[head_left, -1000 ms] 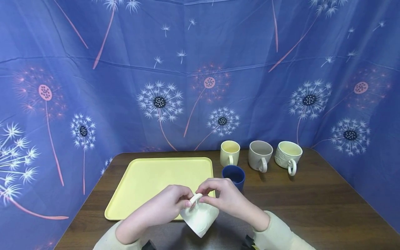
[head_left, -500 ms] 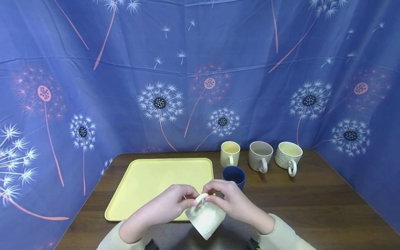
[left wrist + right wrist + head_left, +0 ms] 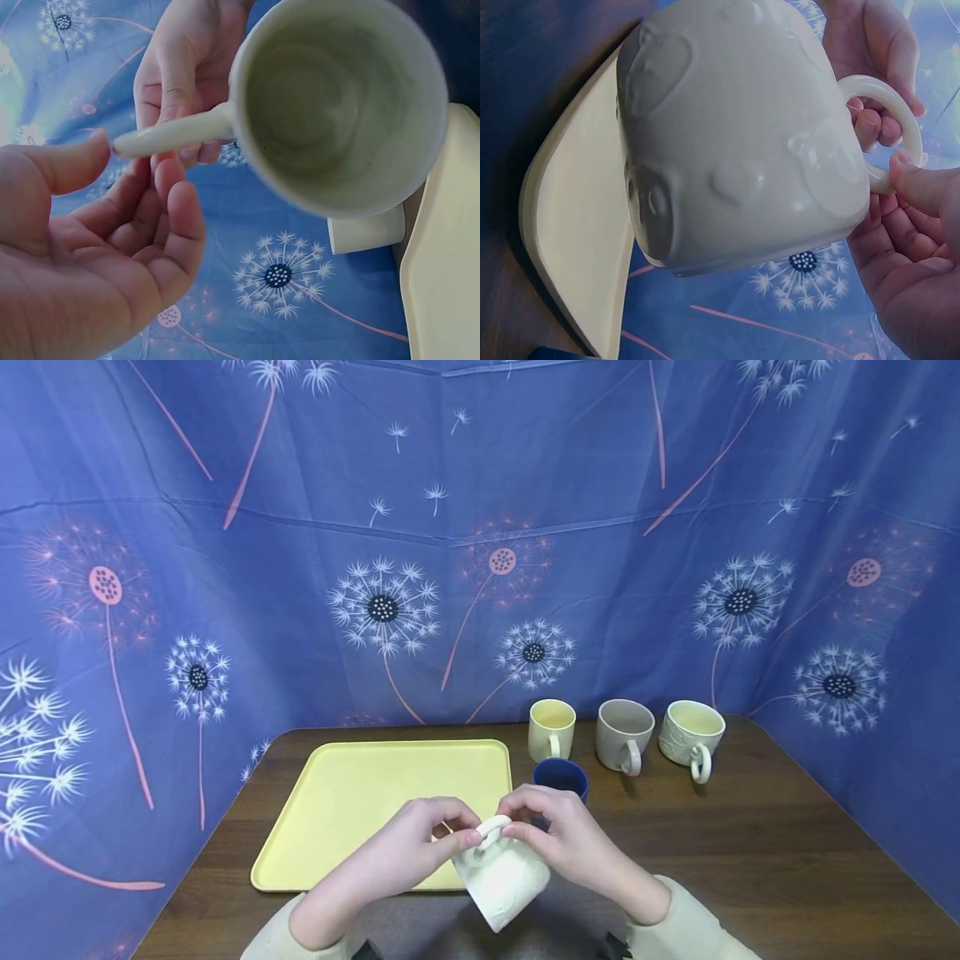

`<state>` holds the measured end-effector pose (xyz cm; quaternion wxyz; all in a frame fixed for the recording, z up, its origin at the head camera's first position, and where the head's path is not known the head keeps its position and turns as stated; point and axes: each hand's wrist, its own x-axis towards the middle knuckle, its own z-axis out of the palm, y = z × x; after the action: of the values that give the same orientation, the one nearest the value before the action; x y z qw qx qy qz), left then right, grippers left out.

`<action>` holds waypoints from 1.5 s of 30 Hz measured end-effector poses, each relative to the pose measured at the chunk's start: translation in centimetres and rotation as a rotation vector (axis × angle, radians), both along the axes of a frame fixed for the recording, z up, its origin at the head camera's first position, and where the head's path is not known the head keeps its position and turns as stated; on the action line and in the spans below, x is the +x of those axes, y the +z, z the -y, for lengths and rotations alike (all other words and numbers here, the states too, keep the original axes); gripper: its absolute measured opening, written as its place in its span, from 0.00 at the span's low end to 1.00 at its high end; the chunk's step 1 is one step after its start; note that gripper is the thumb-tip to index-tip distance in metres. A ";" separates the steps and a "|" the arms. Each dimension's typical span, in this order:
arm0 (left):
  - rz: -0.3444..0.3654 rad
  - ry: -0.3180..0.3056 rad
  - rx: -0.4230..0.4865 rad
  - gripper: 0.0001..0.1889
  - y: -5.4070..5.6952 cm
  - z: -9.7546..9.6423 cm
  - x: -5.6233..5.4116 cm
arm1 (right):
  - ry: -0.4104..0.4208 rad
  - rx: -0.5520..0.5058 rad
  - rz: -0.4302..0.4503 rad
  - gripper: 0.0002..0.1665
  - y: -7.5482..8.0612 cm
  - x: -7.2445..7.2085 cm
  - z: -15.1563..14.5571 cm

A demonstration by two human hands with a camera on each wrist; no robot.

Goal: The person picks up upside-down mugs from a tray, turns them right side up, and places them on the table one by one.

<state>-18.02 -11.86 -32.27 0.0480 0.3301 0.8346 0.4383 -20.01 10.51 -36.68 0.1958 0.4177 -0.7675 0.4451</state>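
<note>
An off-white mug with raised shapes on its wall (image 3: pixel 504 883) is held tilted, handle (image 3: pixel 491 828) uppermost, above the near edge of the table. The left wrist view looks into its mouth (image 3: pixel 337 105); nothing lies inside. My right hand (image 3: pixel 558 831) pinches the handle between thumb and fingers, seen clearly in the right wrist view (image 3: pixel 922 247). From the other side, my left hand (image 3: pixel 420 839) holds the same handle lightly; its thumb (image 3: pixel 82 157) meets the outer edge and its curled fingers lie beneath. The mug's body partly covers the tray's corner.
A pale yellow tray (image 3: pixel 360 802) lies flat on the wooden table, left of centre. Right of it stand a dark blue cup (image 3: pixel 561 775), a yellow mug (image 3: pixel 551 731), a grey mug (image 3: pixel 622 735) and a cream embossed mug (image 3: pixel 690 731). Behind hangs a blue dandelion-print cloth (image 3: pixel 450 635).
Both hands and the mug have shifted a little to the right. The mug has turned slightly, its handle now leaning more to the right. The tray and standing cups have stayed put.
</note>
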 end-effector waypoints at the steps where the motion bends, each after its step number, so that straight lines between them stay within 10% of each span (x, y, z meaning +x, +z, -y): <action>1: 0.002 0.013 0.012 0.07 -0.1 -0.1 0.0 | -0.009 -0.006 0.011 0.11 0.0 0.0 -0.1; 13: -0.069 0.142 0.194 0.10 -1.5 -1.1 0.1 | -0.089 -0.088 0.166 0.07 0.4 0.3 -0.8; 27: -0.403 0.174 0.379 0.14 -4.3 -2.7 -0.5 | -0.197 -0.158 0.197 0.08 0.6 0.7 -1.6; 45: -0.415 0.225 0.496 0.10 -5.8 -4.5 -0.9 | -0.214 -0.199 0.256 0.07 0.5 1.3 -2.2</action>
<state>-18.96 -7.34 -38.09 -0.2531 0.3198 0.7256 0.5542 -18.74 12.69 -36.17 0.1831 0.2520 -0.7784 0.5450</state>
